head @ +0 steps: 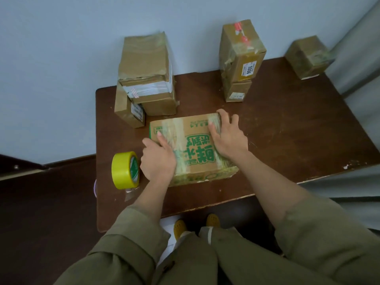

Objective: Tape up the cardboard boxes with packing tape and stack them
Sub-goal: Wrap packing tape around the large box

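At nine o'clock on the brown counter [287,128] a yellow tape roll [125,170] stands on edge. Just right of it, the left hand [158,161] presses the printed box [191,147] (green lettering, already taped) at centre, forefinger straight, other fingers curled at its edge. The right hand [228,136] lies flat on top, fingers spread. At eleven and one o'clock stand stacked boxes [146,77], [239,58].
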### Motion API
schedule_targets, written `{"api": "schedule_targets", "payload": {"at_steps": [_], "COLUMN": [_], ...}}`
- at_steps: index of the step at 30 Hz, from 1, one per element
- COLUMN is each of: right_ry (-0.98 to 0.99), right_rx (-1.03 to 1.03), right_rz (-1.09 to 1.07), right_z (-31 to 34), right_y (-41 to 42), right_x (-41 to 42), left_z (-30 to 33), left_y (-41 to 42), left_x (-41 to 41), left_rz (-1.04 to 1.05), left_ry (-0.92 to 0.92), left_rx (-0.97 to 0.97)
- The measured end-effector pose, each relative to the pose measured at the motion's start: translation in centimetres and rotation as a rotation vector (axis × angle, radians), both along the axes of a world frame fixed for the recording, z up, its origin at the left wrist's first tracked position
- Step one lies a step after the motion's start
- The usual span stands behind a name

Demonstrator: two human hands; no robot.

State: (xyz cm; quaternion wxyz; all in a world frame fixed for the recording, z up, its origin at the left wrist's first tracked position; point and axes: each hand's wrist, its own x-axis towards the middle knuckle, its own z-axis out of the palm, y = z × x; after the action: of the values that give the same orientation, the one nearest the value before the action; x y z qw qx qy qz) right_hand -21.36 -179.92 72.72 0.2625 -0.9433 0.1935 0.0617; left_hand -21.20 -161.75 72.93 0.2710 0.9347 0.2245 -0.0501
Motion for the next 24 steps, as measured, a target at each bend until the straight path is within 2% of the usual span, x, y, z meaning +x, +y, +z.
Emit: {"api": "schedule_targets", "payload": {"at_steps": [4, 8, 14, 19, 24], "right_ry": [0.031, -0.013, -0.014, -0.005, -0.217], "right_rx": [-0.07, -0.002, 0.062, 0.206, 0.235], "right_rz": [-0.006, -0.121, -0.173, -0.27, -0.429], "right_z": [0.2, 0.3, 0.5, 2.9, 6.7], "right_y": [0.0, 0.1, -0.1, -0.2, -1.1], "right_x": [0.7, 1.4, 1.9, 2.1, 1.8], "left_z": [-0.4, -0.5, -0.1, 1.1, 4.5], "left_y": [0.1, 0.3, 0.4, 1.4, 2.0], "left_x": [-0.1, -0.1, 0.0, 0.6, 3.1], "left_rz": [-0.002, -0.008, 0.004, 0.125, 0.309], "left_ry": [-0.019, -0.037, 0.001, -0.073, -0.229], "left_rx": [-0.001, 0.002, -0.029, -0.197, -0.471]}}
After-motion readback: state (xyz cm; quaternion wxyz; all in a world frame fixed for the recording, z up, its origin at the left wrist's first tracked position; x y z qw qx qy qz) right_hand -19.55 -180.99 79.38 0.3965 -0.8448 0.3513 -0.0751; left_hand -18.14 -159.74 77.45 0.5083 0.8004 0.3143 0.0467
